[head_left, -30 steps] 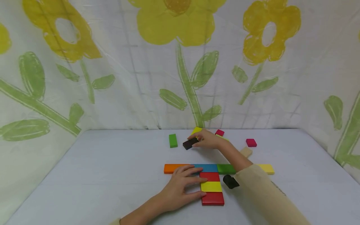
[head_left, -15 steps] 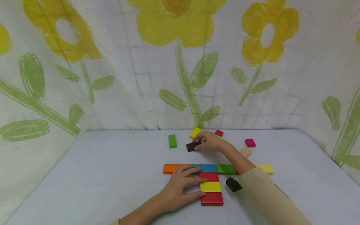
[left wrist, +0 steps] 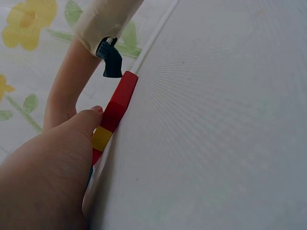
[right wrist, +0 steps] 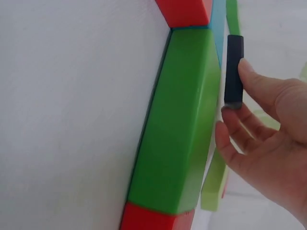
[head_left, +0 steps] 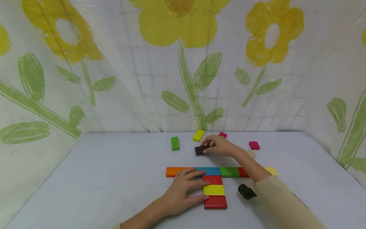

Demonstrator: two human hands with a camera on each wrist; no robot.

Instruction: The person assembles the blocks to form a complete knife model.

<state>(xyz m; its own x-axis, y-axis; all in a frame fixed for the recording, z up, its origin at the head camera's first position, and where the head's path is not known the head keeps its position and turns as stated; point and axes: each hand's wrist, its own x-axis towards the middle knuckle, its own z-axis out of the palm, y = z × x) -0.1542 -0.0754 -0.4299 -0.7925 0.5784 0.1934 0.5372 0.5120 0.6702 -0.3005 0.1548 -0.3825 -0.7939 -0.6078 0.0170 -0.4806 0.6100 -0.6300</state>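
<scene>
In the head view the right hand [head_left: 221,145] pinches a black block [head_left: 201,150] behind the row of blocks. The right wrist view shows the black block [right wrist: 234,72] between the thumb and fingers of the right hand [right wrist: 273,120]. The left hand [head_left: 183,192] lies with spread fingers on the left edge of a column of red [head_left: 215,202], yellow [head_left: 213,190] and red [head_left: 212,180] blocks. This column meets a crosswise row of orange [head_left: 177,172], blue [head_left: 210,171], green [head_left: 229,172], red and pale yellow blocks. In the left wrist view, the left thumb touches the column's red block [left wrist: 120,101].
Behind the row lie a light green block [head_left: 175,143], a yellow block [head_left: 198,135], two pink blocks [head_left: 254,145] and a natural wood block [head_left: 251,154]. A flowered curtain [head_left: 120,95] hangs behind the table. A black device [head_left: 247,191] is at the right sleeve.
The right hand has moved to the right with the black block, uncovering the yellow block at the back. The left hand has stayed in place on the column.
</scene>
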